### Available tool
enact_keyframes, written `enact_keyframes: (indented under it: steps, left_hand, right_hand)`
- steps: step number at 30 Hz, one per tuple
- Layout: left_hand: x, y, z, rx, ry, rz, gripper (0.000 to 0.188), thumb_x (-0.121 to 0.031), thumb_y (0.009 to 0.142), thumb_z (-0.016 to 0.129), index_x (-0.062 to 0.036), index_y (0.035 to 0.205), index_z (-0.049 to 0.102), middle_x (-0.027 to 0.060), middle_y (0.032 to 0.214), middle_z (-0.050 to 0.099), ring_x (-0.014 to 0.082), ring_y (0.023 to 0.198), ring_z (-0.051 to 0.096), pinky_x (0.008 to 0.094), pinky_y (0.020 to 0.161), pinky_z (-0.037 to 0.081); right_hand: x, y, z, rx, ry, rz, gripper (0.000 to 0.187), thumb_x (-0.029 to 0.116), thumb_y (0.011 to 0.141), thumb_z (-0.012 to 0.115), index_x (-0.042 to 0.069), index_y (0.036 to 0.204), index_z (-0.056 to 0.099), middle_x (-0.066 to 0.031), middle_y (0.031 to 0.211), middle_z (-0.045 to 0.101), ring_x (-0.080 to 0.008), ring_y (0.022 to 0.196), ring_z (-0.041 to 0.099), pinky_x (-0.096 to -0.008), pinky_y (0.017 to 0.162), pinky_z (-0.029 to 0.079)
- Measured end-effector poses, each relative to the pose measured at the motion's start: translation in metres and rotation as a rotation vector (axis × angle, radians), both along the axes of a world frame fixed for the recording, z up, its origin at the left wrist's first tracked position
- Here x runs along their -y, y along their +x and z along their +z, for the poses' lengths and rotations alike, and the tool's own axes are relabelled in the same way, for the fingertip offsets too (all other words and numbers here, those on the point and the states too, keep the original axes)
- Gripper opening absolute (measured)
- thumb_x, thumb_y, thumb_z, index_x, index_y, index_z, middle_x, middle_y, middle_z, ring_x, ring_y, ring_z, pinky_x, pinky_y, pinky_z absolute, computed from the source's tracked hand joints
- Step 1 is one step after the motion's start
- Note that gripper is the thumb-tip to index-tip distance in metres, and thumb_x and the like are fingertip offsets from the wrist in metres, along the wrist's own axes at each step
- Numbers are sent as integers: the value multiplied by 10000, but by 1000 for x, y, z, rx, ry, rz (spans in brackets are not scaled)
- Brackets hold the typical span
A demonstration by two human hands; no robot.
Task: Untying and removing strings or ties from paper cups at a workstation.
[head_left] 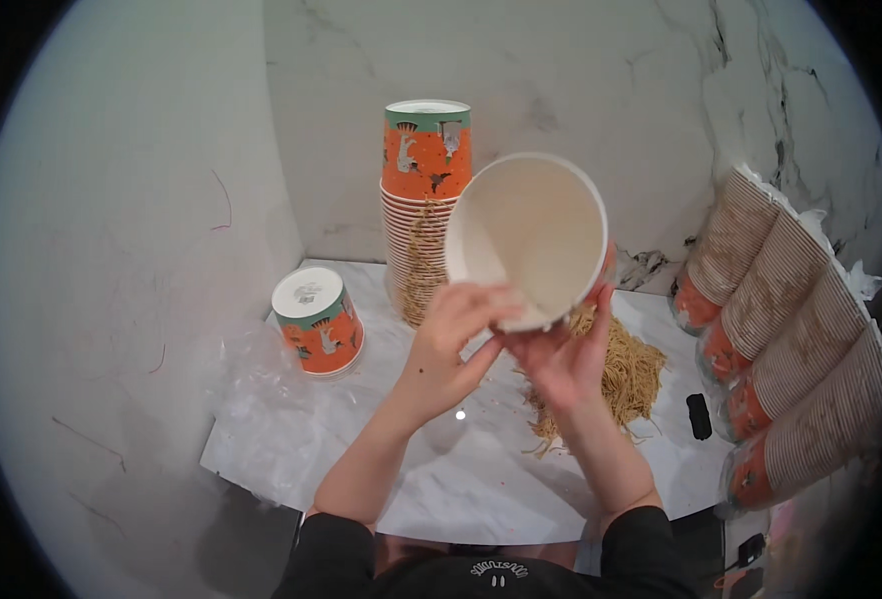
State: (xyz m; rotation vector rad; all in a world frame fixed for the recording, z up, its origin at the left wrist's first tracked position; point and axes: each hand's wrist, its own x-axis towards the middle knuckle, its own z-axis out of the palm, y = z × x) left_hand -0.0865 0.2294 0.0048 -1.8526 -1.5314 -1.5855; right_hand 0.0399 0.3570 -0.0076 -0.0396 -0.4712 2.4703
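A large paper bucket (536,225) is tipped so that its pale, bare inside faces me; a sliver of its orange outside shows at the right. My right hand (566,364) supports it from below, with the fingers up along its side. At the lower rim, the fingers of my left hand (456,344) are closed over the edge, slightly blurred. Beneath and beside my right forearm lies a pile of thin tan strands (631,374). Behind the bucket rises a tall stack of nested orange and green paper buckets (426,155), upside down, with tan strands along its side.
A short upside-down bucket (321,324) stands at the left, near crumpled clear plastic (271,419). Several bagged stacks of buckets (791,349) lean along the right side. A small black object (699,416) lies by them. The white table (451,479) meets a marbled wall (581,100).
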Motion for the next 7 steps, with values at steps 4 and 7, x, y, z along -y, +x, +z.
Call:
enact_keyframes:
  steps: [4, 7]
  left_hand:
    - [16, -36, 10, 142, 128, 314, 718, -6, 799, 747, -123, 1456, 483, 123, 1469, 496, 289, 1363, 468, 400, 1139, 358]
    - [43, -92, -4, 303, -49, 624, 760, -99, 842, 753, -175, 1517, 412, 101, 1500, 463, 275, 1416, 403, 408, 1194, 285]
  right_hand:
    - [-64, -38, 69, -21, 272, -444, 864, 567, 794, 792, 203, 1447, 358, -82, 1397, 398, -289, 1289, 459, -645, 1118, 368]
    - [-129, -93, 119, 136, 788, -756, 941, 552, 822, 773, 254, 1546, 251, -36, 1453, 371, -294, 1394, 333, -657, 1078, 381]
